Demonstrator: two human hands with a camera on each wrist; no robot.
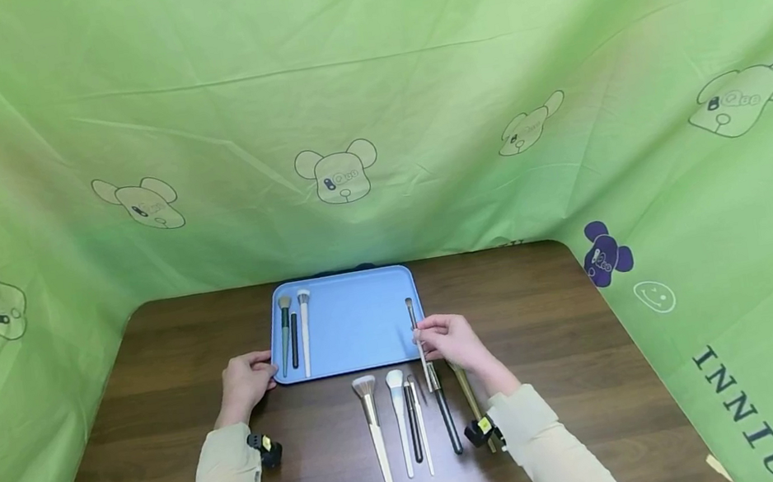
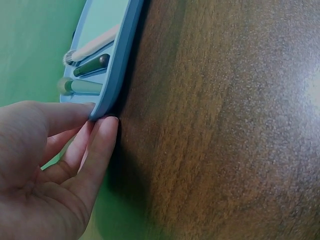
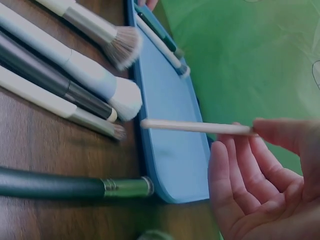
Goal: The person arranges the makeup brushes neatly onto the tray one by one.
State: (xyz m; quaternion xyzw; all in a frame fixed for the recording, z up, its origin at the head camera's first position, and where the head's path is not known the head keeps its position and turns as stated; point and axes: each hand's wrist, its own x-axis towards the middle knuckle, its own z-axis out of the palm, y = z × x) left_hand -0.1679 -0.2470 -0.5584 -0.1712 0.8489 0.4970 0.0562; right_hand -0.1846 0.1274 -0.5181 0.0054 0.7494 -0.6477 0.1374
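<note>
My right hand (image 1: 454, 341) pinches a slim makeup brush (image 3: 185, 126) with a pale handle between thumb and fingers. In the head view the brush's bristle end points away from me, and it overlaps the right side of a blue tray (image 1: 357, 324). My left hand (image 1: 244, 383) grips the tray's near left corner, thumb and fingers at the rim. Inside the tray, along its left side, lie a green-handled brush (image 1: 286, 348), a short black brush (image 1: 295, 342) and a white-handled brush (image 1: 307, 343).
Several makeup brushes lie on the wooden table in front of the tray, among them a wide brush (image 1: 376, 434), a white brush (image 1: 402, 422) and a black-handled brush (image 1: 448, 423). An olive-gold brush (image 1: 467, 391) is partly behind my right wrist. A green curtain (image 1: 335, 99) surrounds the table.
</note>
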